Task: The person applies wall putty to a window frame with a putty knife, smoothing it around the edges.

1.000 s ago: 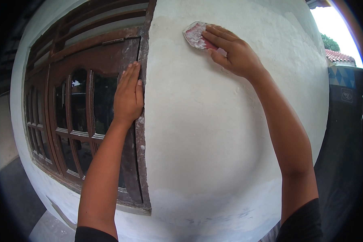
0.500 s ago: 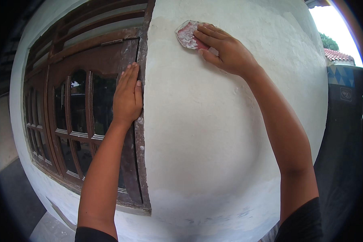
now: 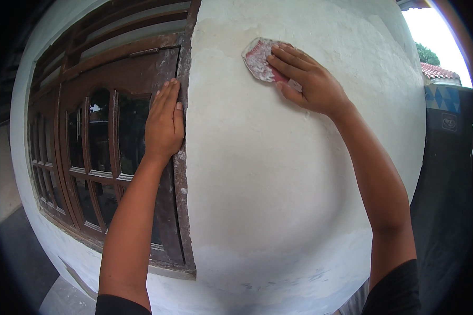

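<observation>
Flat against the white wall (image 3: 257, 173), my right hand (image 3: 315, 84) presses a piece of reddish sandpaper (image 3: 258, 60) caked with white dust. Its fingers lie over the right part of the sheet, and the thumb is at the lower edge. What is under the palm stays hidden. My left hand (image 3: 164, 126) rests, fingers stretched upward, on the right edge of the brown wooden window (image 3: 165, 63), beside its frame (image 3: 183, 184). Nothing is in that hand.
Dark glass panes (image 3: 100, 131) fill the window, with wooden louvre slats (image 3: 126, 31) above. White smears mark the frame. Past the wall's right edge stand a dark surface with a blue patterned band (image 3: 442, 98) and a tiled roof (image 3: 439, 72).
My right hand has slid the sandpaper down and to the right across the wall. The left hand keeps its place on the window's edge; the whole view has shifted slightly.
</observation>
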The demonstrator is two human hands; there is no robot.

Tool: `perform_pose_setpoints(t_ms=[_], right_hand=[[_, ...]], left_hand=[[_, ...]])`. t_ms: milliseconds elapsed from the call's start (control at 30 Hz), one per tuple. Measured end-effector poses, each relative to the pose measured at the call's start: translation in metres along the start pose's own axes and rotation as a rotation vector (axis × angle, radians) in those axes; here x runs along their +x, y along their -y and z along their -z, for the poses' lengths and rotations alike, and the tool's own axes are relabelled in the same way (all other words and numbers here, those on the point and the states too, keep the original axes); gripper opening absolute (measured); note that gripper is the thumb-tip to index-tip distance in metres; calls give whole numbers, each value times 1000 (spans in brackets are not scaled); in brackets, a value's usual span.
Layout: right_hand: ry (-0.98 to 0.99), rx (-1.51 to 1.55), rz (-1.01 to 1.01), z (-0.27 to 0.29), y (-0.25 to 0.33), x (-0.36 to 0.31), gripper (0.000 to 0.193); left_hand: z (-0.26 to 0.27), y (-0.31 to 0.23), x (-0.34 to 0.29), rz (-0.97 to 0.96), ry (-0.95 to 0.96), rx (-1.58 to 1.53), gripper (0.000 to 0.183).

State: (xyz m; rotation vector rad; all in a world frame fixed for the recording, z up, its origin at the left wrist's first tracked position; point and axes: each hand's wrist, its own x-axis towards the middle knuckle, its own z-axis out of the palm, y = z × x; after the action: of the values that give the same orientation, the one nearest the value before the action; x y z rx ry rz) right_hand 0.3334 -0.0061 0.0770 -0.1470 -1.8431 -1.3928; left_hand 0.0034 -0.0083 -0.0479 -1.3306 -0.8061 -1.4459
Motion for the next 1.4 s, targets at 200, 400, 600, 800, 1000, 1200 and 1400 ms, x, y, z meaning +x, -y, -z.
perform_pose_setpoints(t_ms=[200, 400, 600, 800, 1000, 1200, 1400], right_hand=[[-36, 1, 17, 15, -14, -42, 48], [-20, 20, -39, 2, 9, -14, 47], [-38, 39, -3, 13, -5, -46, 46], [-73, 40, -50, 0, 15, -12, 45], [19, -35, -3, 14, 10, -44, 44], [-291, 57, -147, 35, 9, -20, 29], [-359, 665, -594, 31, 4, 54, 30]], left_hand=[[0, -2, 1, -5, -7, 19, 44], [-1, 1, 0, -7, -3, 8, 44], [-1, -1, 1, -6, -11, 5, 44], [-1, 0, 1, -10, -5, -1, 45], [0, 2, 0, -8, -8, 3, 45], [-2, 0, 1, -12, -15, 7, 44], [-1, 2, 0, -11, -14, 6, 44]])
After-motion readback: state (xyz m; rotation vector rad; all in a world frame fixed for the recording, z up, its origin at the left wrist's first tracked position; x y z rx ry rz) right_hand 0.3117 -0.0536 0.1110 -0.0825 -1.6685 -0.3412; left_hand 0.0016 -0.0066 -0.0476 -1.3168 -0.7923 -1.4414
